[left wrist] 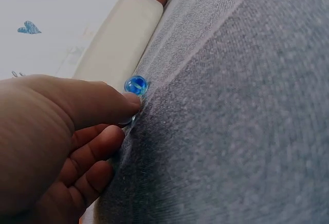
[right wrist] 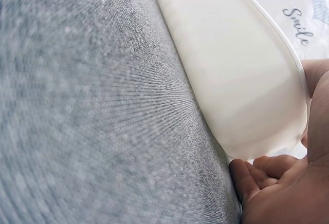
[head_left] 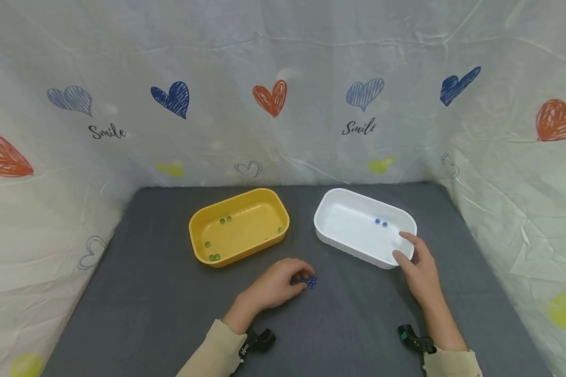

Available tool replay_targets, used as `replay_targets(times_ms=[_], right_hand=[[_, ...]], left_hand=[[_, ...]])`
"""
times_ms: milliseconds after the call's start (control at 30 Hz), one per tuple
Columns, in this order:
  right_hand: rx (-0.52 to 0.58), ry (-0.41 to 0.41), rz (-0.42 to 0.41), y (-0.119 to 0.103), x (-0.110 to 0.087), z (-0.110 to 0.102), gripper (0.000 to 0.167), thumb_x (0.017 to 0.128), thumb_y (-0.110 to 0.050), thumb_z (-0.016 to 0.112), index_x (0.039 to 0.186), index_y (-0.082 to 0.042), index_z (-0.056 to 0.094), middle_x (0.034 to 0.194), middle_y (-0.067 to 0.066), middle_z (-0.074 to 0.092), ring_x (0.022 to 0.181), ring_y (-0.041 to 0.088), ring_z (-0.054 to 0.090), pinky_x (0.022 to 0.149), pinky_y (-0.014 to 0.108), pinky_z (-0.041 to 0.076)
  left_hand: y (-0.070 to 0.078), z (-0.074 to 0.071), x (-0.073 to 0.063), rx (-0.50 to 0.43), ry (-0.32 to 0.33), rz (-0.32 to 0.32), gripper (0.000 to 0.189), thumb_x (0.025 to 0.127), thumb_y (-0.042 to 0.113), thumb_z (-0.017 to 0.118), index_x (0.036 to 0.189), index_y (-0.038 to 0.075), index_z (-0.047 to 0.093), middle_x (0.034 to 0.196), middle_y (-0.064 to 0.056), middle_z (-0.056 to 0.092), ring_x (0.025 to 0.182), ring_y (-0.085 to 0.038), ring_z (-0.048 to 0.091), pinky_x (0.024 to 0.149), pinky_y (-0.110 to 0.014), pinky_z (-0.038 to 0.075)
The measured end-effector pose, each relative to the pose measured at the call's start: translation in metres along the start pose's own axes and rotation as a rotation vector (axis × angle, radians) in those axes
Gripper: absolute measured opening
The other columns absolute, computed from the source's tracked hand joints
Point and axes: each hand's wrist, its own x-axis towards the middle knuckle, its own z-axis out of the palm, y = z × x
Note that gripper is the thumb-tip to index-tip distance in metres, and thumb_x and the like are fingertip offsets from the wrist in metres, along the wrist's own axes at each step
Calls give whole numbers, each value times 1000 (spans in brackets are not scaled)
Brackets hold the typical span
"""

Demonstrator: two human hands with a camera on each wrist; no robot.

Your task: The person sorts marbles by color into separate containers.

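On the grey cloth, my left hand (head_left: pixel 279 283) has its thumb and curled fingers at a small cluster of blue glass marbles (head_left: pixel 313 280). In the left wrist view the thumb tip touches one, partly hidden, while another blue marble (left wrist: pixel 136 85) shows just beyond it. The index fingertip is hidden there. My right hand (head_left: pixel 421 269) grips the near right end of a white tray (head_left: pixel 349 250), thumb and index over its rim. In the right wrist view the other fingers (right wrist: pixel 267 170) curl against the tray's outer wall. Two blue marbles (head_left: pixel 381 223) lie inside this tray.
To the left stands a yellow tray (head_left: pixel 238 256) holding several green marbles (head_left: pixel 225 220). A dark grey cloth (head_left: pixel 137 293) covers the table. Behind and at both sides hangs a pale curtain (head_left: pixel 306 47) printed with hearts.
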Motion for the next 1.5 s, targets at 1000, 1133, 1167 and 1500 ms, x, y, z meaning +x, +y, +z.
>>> replay_targets(times_ms=[1000,1133,1167,1500], right_hand=[[-1,4,-1,6,0,-4,55,110,-21,62,160,-6,49,169,23,40,151,42,41,118,71,36],[-9,2,-3,5,0,-3,54,110,-22,63,160,-7,49,169,23,40,151,40,42,119,65,38],[-11,2,-3,5,-1,-2,54,110,-22,63,160,-7,49,169,22,41,150,40,42,119,62,38],[-13,15,-36,3,1,1,52,109,-21,64,157,-7,52,166,21,45,142,36,48,100,15,37]], left_hand=[[41,-33,58,-44,127,114,25,108,20,72,131,10,74,111,4,73,94,-8,64,84,-27,57],[41,-34,71,-59,173,74,23,108,18,71,129,10,75,102,7,71,89,-10,64,79,-26,57],[40,-34,74,-65,183,65,23,108,18,71,129,10,75,100,7,71,87,-10,64,77,-26,57],[34,-28,96,-73,241,-1,24,109,22,69,130,12,75,111,1,76,88,-14,64,77,-26,58]])
